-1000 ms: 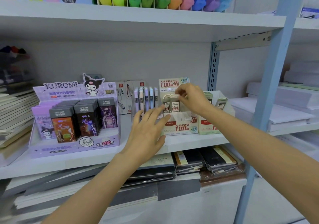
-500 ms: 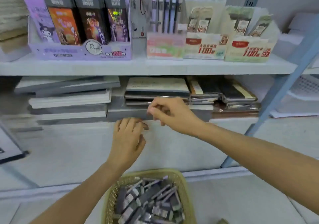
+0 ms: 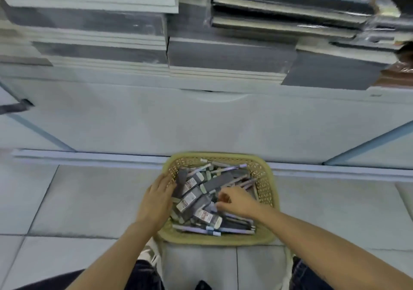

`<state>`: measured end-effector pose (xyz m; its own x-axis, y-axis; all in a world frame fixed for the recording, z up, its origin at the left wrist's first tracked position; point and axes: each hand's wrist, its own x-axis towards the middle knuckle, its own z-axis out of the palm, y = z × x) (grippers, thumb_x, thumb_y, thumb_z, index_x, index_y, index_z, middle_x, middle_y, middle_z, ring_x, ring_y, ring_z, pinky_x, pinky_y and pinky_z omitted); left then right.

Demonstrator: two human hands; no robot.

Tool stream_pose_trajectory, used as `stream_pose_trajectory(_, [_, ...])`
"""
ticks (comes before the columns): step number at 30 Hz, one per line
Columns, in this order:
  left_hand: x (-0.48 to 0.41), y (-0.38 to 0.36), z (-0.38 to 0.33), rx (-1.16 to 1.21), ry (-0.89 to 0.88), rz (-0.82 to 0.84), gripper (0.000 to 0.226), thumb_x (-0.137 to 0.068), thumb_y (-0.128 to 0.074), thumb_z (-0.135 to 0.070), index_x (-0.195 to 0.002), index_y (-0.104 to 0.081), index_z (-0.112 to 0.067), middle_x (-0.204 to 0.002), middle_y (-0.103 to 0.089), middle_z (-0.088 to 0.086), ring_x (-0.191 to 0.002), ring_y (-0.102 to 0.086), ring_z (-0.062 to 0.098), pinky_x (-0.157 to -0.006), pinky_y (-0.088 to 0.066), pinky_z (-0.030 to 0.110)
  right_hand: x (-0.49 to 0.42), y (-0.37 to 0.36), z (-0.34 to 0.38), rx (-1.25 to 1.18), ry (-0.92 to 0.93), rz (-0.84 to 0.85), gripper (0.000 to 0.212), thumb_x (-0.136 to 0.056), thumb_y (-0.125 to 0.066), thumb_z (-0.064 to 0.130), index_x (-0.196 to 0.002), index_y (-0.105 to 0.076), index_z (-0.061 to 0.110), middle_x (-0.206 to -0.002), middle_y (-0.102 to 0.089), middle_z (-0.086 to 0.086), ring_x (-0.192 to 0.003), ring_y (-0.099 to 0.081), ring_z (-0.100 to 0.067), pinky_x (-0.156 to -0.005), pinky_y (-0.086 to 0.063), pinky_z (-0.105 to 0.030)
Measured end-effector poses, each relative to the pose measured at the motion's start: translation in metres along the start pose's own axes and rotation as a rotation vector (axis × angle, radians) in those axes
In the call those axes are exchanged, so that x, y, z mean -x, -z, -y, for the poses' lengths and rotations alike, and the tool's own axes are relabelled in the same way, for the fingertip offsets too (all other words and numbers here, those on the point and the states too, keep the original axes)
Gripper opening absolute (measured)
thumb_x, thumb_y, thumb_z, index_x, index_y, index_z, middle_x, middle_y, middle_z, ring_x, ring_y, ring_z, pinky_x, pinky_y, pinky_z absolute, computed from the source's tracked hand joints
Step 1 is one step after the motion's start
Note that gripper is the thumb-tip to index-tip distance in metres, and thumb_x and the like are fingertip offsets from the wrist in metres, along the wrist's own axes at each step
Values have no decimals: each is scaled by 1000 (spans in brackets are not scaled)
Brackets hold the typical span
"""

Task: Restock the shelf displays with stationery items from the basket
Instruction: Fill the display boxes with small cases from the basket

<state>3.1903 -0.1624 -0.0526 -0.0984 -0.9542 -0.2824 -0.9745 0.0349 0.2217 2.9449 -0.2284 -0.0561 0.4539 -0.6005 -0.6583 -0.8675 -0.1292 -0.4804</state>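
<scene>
The yellow-green woven plastic basket [image 3: 214,241] sits on the pale floor tiles [image 3: 89,200]; its flat grey stationery packs [image 3: 190,200] lie slantwise, near-left to far-right, right under the right hand [image 3: 237,202], fingers curled onto them, pinching or not I cannot tell; the left hand [image 3: 156,200] rests straight-fingered at the left rim.

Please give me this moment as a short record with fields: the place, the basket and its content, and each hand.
place: tiled floor before a shelf of stacked notebooks
basket: yellow-green, on the floor, full of grey packs and pens
left hand: fingers straight, resting at the basket's left rim
right hand: inside the basket over the packs, fingers curled; a grip is not clear
</scene>
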Motion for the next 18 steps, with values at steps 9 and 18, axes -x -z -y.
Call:
stream_pose_trajectory(9, [4,-7,-4,93,43,-106,37,-89,-58,-10,-125,-62,-10,-143,-49,11,-143,-28,30,-113,-27,44,-18,-27,0,-90,14,-16,18,-85,-70,17,-101,-65,10,-100,-67,-7,-86,-59,-18,-68,-41,-28])
stream_pose_trajectory(18, [1,8,-31,777,58,132,43,-91,-65,-33,-131,-54,-22,-118,-63,-6,-106,-59,11,-93,-47,31,-21,27,37,-337,276,-34,13,-92,-64,23,-98,-70,14,-82,-66,0,-74,-60,-18,-71,-47,-33])
